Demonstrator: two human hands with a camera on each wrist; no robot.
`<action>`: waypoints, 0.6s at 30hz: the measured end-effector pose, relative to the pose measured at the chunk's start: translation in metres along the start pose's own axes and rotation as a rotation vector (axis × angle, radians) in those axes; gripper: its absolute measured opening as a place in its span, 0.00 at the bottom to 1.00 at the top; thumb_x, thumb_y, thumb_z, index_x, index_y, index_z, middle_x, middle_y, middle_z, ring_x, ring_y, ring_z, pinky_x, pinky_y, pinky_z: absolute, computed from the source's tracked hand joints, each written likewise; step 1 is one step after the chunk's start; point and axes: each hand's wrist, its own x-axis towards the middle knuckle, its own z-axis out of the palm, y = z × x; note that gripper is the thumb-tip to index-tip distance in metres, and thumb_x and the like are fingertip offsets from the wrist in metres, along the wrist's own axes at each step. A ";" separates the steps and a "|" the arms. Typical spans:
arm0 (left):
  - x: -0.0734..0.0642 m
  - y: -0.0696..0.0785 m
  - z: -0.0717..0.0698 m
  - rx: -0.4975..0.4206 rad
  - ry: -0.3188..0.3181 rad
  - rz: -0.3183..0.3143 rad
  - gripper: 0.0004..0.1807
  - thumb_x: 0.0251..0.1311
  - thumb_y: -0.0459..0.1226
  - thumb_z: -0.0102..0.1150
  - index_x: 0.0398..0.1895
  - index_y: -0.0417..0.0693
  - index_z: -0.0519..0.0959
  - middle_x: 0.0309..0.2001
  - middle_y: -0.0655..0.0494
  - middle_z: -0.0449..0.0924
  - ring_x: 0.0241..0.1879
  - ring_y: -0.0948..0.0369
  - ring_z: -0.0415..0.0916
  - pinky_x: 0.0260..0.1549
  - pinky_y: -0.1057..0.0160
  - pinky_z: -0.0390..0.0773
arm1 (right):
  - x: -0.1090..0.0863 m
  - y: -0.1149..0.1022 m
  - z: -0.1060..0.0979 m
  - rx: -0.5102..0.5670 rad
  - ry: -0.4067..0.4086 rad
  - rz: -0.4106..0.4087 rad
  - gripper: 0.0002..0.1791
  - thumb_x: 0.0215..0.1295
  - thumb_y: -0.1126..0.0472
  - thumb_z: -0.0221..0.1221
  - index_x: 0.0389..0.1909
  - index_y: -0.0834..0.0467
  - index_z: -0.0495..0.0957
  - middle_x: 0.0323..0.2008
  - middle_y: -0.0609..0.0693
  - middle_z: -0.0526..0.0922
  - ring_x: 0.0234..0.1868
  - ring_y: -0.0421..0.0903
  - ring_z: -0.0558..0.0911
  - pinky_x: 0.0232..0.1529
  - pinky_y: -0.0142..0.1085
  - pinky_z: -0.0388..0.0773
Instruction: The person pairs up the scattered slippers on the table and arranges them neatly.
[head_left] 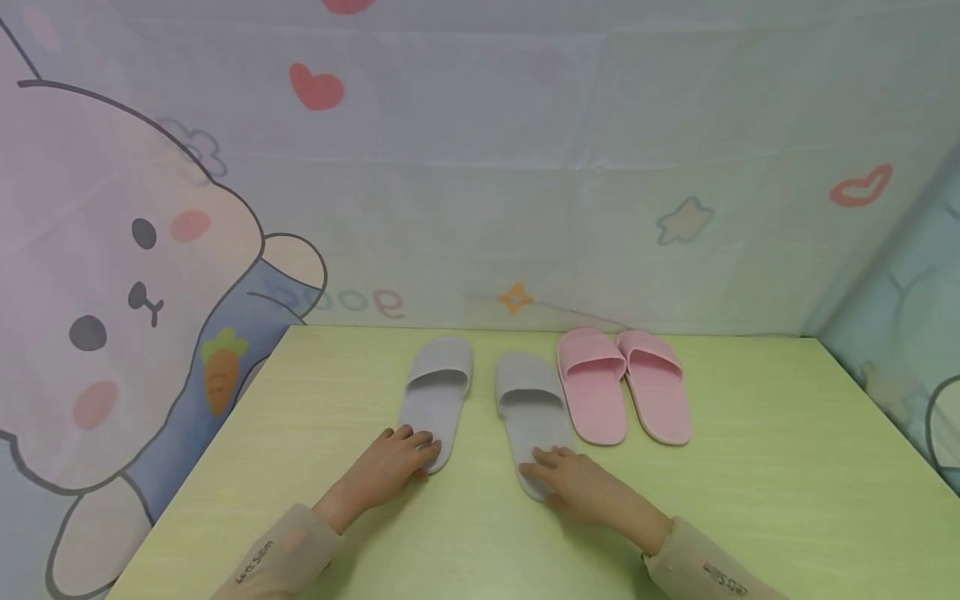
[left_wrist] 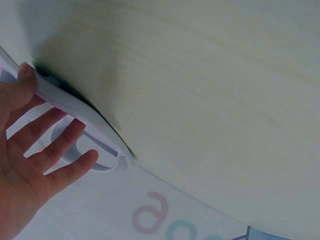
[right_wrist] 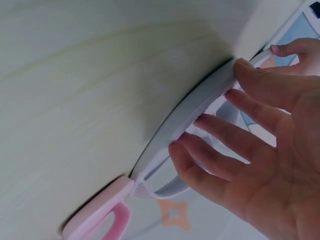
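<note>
Two grey open-toed slippers lie on the table, toes away from me and heels toward me. At the heel of the left grey slipper (head_left: 438, 400) is my left hand (head_left: 390, 467); in the left wrist view its thumb is on the sole's edge and its fingers (left_wrist: 60, 137) reach over the insole. My right hand (head_left: 581, 483) pinches the heel of the right grey slipper (head_left: 534, 417). In the right wrist view the thumb (right_wrist: 255, 75) meets the sole's edge and the other fingers spread over the insole side.
A pair of pink slippers, the left one (head_left: 596, 408) and the right one (head_left: 660, 408), lies side by side just right of the grey pair. The pale yellow-green table (head_left: 750, 467) meets a printed cloth backdrop (head_left: 480, 167) at its back edge.
</note>
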 end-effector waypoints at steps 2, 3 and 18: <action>0.000 0.000 0.000 0.001 0.001 0.007 0.19 0.48 0.45 0.59 0.45 0.50 0.76 0.42 0.55 0.77 0.36 0.57 0.72 0.30 0.57 0.73 | 0.000 0.000 -0.001 -0.008 0.006 -0.011 0.23 0.54 0.63 0.59 0.53 0.58 0.71 0.54 0.63 0.73 0.51 0.62 0.74 0.47 0.51 0.73; 0.001 0.000 -0.001 0.004 0.001 0.010 0.19 0.48 0.45 0.59 0.44 0.50 0.76 0.42 0.55 0.77 0.36 0.57 0.72 0.30 0.57 0.73 | 0.000 0.001 0.000 -0.016 0.012 -0.017 0.23 0.53 0.63 0.60 0.53 0.58 0.71 0.54 0.62 0.73 0.50 0.62 0.74 0.47 0.51 0.73; 0.007 0.000 0.000 0.015 0.002 0.019 0.18 0.48 0.46 0.60 0.43 0.51 0.75 0.40 0.56 0.77 0.34 0.57 0.72 0.28 0.58 0.72 | 0.007 0.006 0.005 -0.106 0.047 -0.034 0.22 0.54 0.60 0.60 0.52 0.54 0.72 0.52 0.58 0.75 0.49 0.56 0.76 0.41 0.49 0.76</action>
